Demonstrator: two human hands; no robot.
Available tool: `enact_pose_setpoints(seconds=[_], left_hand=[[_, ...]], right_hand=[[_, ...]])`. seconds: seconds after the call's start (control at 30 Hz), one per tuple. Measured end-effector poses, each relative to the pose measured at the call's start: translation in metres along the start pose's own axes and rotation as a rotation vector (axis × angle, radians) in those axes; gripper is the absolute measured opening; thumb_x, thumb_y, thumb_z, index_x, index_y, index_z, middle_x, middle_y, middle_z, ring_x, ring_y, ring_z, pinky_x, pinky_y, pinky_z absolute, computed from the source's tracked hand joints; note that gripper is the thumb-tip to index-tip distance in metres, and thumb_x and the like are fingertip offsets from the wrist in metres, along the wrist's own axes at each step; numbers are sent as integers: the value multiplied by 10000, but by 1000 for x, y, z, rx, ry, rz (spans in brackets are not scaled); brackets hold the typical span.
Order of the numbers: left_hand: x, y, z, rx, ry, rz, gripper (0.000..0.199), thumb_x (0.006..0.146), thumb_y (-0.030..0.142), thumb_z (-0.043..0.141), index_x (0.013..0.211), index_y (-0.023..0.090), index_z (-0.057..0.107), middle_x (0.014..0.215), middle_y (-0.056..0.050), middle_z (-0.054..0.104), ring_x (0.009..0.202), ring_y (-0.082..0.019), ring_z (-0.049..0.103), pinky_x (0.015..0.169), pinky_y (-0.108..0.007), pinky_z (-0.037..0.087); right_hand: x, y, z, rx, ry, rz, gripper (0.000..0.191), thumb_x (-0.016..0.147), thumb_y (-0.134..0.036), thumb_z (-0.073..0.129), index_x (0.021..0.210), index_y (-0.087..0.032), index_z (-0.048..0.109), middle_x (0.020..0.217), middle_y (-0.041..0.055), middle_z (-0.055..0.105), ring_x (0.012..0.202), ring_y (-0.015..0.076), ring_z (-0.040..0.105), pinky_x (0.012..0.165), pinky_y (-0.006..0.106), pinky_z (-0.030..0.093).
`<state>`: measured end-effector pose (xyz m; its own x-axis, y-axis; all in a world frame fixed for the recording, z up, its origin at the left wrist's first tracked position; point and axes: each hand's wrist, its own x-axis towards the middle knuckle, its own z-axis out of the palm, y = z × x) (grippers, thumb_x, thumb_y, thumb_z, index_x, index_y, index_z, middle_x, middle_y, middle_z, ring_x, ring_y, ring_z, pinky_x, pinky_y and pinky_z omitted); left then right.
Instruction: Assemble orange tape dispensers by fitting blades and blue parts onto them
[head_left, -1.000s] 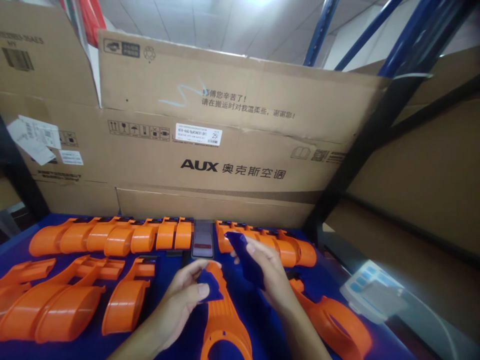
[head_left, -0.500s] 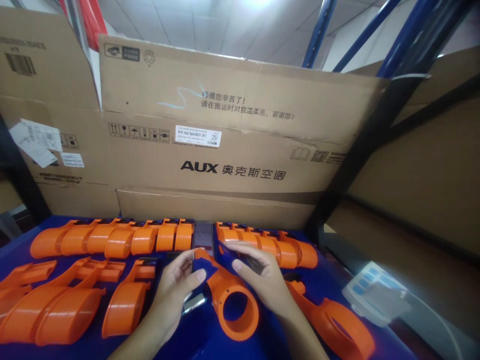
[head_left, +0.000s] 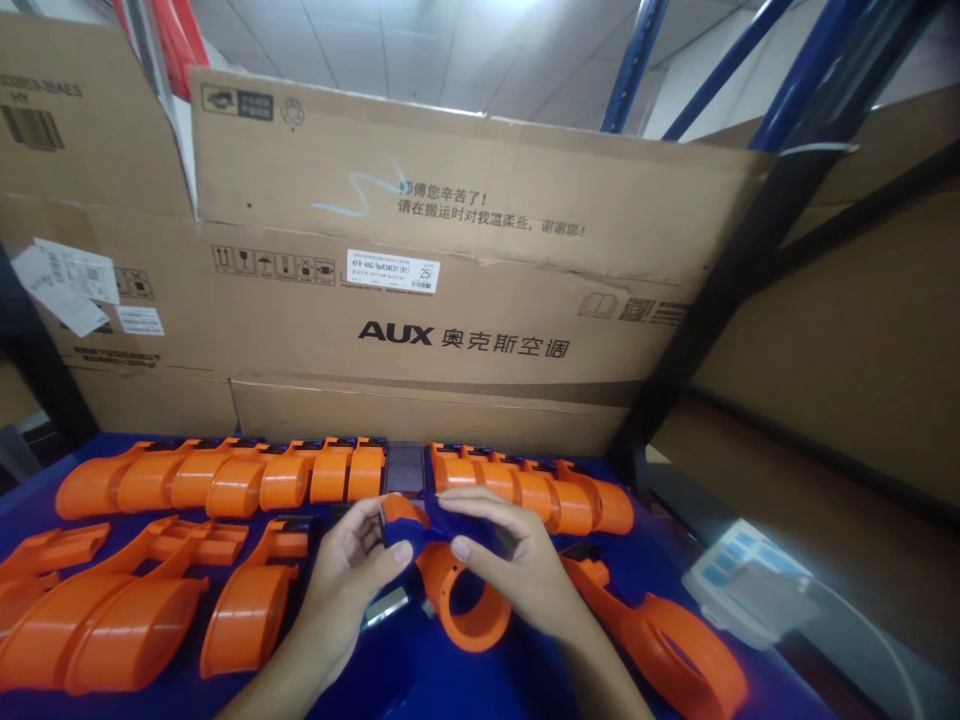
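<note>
My left hand point(head_left: 346, 565) is closed on the narrow end of an orange plastic part with a ring point(head_left: 489, 634), its thumb pressing a dark blue piece against that end. The ring points down toward me, above the blue tabletop. Closed on a second dark blue piece point(head_left: 444, 517), my right hand point(head_left: 521, 575) brings it against the orange part's narrow end. Fingers partly hide both blue pieces, so I cannot tell whether they are joined. Just below my left hand lies a small shiny metal-like object point(head_left: 385, 608).
Several similar orange ring parts point(head_left: 240, 485) line the back, with more point(head_left: 139, 640) at front left. Another orange part point(head_left: 694, 650) lies at right, near a white device point(head_left: 750, 590) with a cable. Behind stands a cardboard wall point(head_left: 480, 290) beside a dark rack post point(head_left: 667, 370).
My right hand has moved slightly left, bringing its blue piece against the narrow end at my left hand. The orange ring has tilted and shifted slightly up, now partly behind my right fingers.
</note>
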<state>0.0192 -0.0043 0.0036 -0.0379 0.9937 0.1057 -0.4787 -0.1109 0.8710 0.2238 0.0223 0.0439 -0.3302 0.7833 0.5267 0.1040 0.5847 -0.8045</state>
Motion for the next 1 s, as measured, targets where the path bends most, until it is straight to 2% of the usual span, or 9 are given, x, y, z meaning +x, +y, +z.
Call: enact_pose_setpoints(seconds=[0.47, 0.7, 0.8, 0.87, 1.0], left_hand=[[-1, 1, -1, -17, -14, 33, 531, 669, 248, 916, 1167, 190, 741, 1194, -117, 768, 1101, -277, 715, 951, -336, 574], [-3, 0, -4, -66, -81, 88, 602, 706, 237, 883, 1278, 202, 698, 1287, -132, 734, 1222, -331, 666, 1023, -375, 543], [-4, 1, -7, -95, -131, 81, 673, 701, 241, 876, 1340, 220, 663, 1385, -136, 683, 1296, -366, 613, 1073, -413, 505], [-5, 1, -8, -106, -162, 68, 703, 715, 268, 859, 1379, 246, 630, 1443, -126, 644, 1346, -376, 567, 1115, -438, 464], [-8, 4, -2, -70, -108, 91, 651, 763, 334, 816, 1378, 275, 611, 1491, -107, 602, 1443, -361, 458, 1183, -461, 381]], right_hand=[[-4, 2, 1, -19, -36, 33, 274, 889, -299, 777, 1162, -291, 763, 1242, 64, 753, 1179, 280, 687, 1092, 481, 503], [-7, -4, 2, -29, -114, 87, 449, 929, -347, 729, 1362, -292, 625, 1383, 69, 676, 1299, 283, 618, 1126, 460, 477], [-7, -4, 2, -125, -145, 50, 528, 900, -378, 761, 1393, -300, 591, 1384, 70, 672, 1286, 292, 626, 1115, 456, 485], [-8, -2, 3, -248, -123, 17, 601, 843, -398, 818, 1391, -297, 594, 1366, 81, 678, 1264, 311, 636, 1115, 477, 480], [-8, 3, 8, -439, -99, -94, 661, 785, -416, 865, 1381, -277, 615, 1319, 114, 689, 1210, 322, 658, 1071, 471, 519]])
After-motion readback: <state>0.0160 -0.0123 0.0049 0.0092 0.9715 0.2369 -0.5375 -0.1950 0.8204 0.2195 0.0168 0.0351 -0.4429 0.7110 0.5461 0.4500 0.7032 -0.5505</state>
